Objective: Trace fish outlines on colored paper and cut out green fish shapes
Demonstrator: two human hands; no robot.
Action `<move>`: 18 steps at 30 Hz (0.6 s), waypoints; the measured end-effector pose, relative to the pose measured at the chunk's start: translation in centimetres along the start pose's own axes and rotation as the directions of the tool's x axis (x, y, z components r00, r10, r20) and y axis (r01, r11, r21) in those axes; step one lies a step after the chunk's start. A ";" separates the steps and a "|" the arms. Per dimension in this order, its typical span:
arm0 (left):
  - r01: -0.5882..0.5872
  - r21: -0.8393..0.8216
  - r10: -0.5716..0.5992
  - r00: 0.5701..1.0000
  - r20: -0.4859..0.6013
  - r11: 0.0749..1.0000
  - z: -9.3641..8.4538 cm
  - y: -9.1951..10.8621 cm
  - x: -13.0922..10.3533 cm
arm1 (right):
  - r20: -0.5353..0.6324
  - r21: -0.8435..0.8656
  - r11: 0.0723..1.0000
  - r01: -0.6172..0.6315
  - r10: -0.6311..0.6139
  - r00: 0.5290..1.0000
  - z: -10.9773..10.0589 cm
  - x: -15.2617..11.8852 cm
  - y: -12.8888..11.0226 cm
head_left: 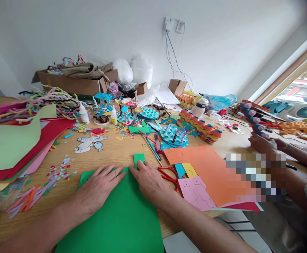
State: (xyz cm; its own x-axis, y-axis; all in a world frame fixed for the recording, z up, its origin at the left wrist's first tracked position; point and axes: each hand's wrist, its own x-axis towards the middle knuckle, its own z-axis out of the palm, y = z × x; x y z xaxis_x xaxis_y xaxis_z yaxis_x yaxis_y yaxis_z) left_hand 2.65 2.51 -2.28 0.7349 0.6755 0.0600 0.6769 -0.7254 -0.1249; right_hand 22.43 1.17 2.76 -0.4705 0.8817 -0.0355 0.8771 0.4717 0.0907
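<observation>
A large green paper sheet [116,225] lies in front of me, reaching the bottom of the view. My left hand [99,186] rests flat near its top left, fingers stretched out and holding nothing. Near the top right corner of the sheet, my right hand [149,181] presses down with its fingers spread. A small green paper piece [139,158] sticks out just beyond its fingertips. Red-handled scissors [170,173] lie right of my right hand, beside a pink paper with drawn outlines [195,192] and an orange sheet [216,175].
Stacked coloured paper [13,147] and thin paper strips [32,198] lie at the left. Glue bottles [84,114], paper fish cutouts [89,143] and egg-carton crafts [201,126] stand further back. At the right, another person's hands [265,144] hold a craft piece.
</observation>
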 end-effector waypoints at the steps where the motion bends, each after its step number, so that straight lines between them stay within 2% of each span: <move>1: 0.007 0.012 -0.007 1.000 -0.010 1.000 0.1 -0.1 -0.3 | 0.004 0.000 1.000 0.001 -0.001 1.000 -0.1 0.0 0.0; 12: 0.065 0.088 -0.052 0.989 -0.139 0.994 0.6 -0.3 -1.5 | 0.086 0.096 0.995 -0.039 0.030 0.996 -0.9 0.7 0.3; 15: 0.060 0.062 -0.051 0.989 -0.139 0.996 -0.1 -0.3 -1.2 | 0.101 0.186 0.977 -0.107 0.089 0.991 -0.4 0.7 0.7; 18: 0.066 0.002 -0.065 0.993 -0.103 0.998 -1.6 -0.1 -0.4 | 0.046 0.320 0.943 -0.096 0.085 0.995 -0.1 0.2 0.9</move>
State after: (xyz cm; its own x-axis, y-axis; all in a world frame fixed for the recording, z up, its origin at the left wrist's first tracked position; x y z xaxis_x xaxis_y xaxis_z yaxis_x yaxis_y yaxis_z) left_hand 2.35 2.14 -0.70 0.6894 0.7043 0.1694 0.7238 -0.6791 -0.1223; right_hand 23.12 1.81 2.91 -0.3889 0.9184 -0.0734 0.9027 0.3639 -0.2297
